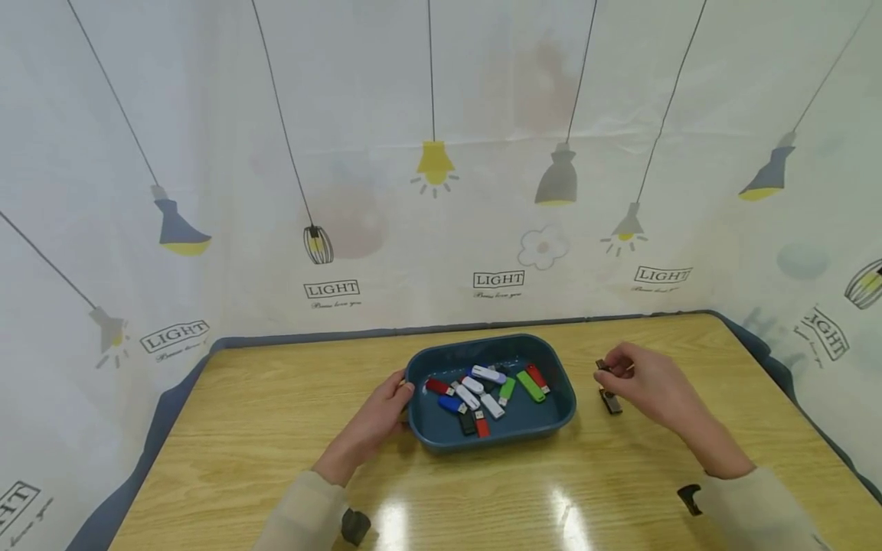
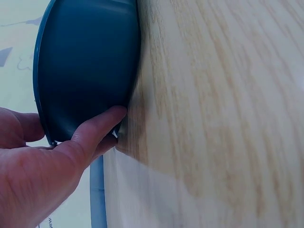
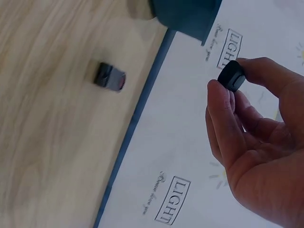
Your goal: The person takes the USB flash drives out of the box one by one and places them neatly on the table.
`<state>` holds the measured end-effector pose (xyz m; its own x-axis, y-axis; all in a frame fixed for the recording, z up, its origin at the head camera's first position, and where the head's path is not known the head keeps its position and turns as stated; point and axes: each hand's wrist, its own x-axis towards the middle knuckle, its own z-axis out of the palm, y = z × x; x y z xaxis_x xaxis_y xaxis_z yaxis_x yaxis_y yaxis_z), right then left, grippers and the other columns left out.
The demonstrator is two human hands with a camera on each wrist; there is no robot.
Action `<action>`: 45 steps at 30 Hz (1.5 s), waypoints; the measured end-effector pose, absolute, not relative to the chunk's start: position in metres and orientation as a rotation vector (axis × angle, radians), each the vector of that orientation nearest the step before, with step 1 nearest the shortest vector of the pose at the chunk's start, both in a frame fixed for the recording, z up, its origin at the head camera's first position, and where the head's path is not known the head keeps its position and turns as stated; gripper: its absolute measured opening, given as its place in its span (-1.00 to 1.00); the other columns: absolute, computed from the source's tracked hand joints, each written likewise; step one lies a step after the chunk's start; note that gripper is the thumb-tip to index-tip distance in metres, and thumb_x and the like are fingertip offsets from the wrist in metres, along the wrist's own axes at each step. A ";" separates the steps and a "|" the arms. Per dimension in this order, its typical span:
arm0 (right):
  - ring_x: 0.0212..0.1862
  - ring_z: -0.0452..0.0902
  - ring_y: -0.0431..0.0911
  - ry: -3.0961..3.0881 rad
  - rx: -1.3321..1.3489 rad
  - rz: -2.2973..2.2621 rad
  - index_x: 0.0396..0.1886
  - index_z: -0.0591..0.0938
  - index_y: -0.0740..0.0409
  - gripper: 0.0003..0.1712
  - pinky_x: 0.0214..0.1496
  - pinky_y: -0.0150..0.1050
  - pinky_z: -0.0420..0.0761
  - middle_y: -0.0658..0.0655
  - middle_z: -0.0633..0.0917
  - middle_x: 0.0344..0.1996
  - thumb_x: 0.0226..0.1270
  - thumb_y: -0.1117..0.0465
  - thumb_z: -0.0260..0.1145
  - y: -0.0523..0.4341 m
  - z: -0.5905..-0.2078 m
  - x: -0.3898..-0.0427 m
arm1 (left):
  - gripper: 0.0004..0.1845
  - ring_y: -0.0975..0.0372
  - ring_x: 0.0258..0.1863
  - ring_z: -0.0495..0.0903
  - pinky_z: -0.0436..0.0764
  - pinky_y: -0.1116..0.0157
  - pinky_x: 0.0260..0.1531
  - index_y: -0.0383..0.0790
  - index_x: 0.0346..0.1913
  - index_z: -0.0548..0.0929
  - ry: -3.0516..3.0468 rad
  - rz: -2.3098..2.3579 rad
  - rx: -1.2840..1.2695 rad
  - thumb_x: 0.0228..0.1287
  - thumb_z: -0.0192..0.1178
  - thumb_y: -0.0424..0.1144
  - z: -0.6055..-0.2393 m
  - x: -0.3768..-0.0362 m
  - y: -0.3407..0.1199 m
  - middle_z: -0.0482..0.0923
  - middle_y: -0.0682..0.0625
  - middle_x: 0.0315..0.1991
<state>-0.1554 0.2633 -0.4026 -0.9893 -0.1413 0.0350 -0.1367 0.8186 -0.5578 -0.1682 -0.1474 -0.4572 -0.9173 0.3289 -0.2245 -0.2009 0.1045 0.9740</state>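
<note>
My left hand [image 1: 372, 419] grips the left end of a dark teal tray [image 1: 534, 417], thumb by the rim and fingers against the outer wall in the left wrist view. Several USB sticks lie in the tray, among them a green one [image 1: 530, 386], a red one [image 1: 439, 386] and a white one [image 1: 492, 405]. Right of the tray, my right hand [image 1: 648, 386] pinches a small black USB stick [image 3: 231, 76] between thumb and fingertip, raised over the table. Another dark USB stick [image 1: 610, 402] lies on the wood just below that hand.
The wooden table [image 1: 276, 428] carries the tray near its back edge. Behind it hangs a pale cloth [image 1: 386, 153] printed with lamps, and a dark blue border runs along the table's back and sides.
</note>
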 end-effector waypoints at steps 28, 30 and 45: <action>-0.31 0.62 0.01 2.943 -0.089 -0.619 -0.11 0.70 0.46 -0.62 -0.25 0.03 0.65 0.23 0.74 -0.30 0.42 0.14 0.39 0.308 -0.449 -0.182 | -0.44 -0.25 0.40 0.37 0.53 -0.20 0.21 -0.35 0.62 0.08 2.010 1.869 0.082 0.73 -0.21 -0.21 -0.456 -0.167 -0.146 0.15 -0.39 0.55; -0.33 0.60 -0.01 2.939 -0.086 -0.616 -0.16 0.71 0.43 -0.65 -0.26 0.01 0.63 0.22 0.74 -0.31 0.42 0.14 0.38 0.309 -0.452 -0.183 | -0.44 -0.26 0.40 0.37 0.52 -0.21 0.21 -0.35 0.61 0.09 2.008 1.873 0.085 0.73 -0.20 -0.21 -0.457 -0.167 -0.146 0.16 -0.39 0.55; -0.43 0.47 -0.08 2.935 -0.085 -0.548 -0.29 0.71 0.32 -0.73 -0.36 -0.15 0.51 0.12 0.70 -0.42 0.42 0.15 0.38 0.308 -0.458 -0.183 | -0.44 -0.24 0.39 0.39 0.55 -0.19 0.20 -0.35 0.62 0.08 2.003 1.879 0.080 0.73 -0.21 -0.21 -0.458 -0.168 -0.145 0.16 -0.38 0.55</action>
<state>-0.1825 0.3078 -0.4575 -0.9865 -0.0841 -0.1406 -0.0276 0.9314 -0.3630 -0.1679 -0.1453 -0.4575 -0.9217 0.3035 -0.2416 -0.2219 0.0985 0.9701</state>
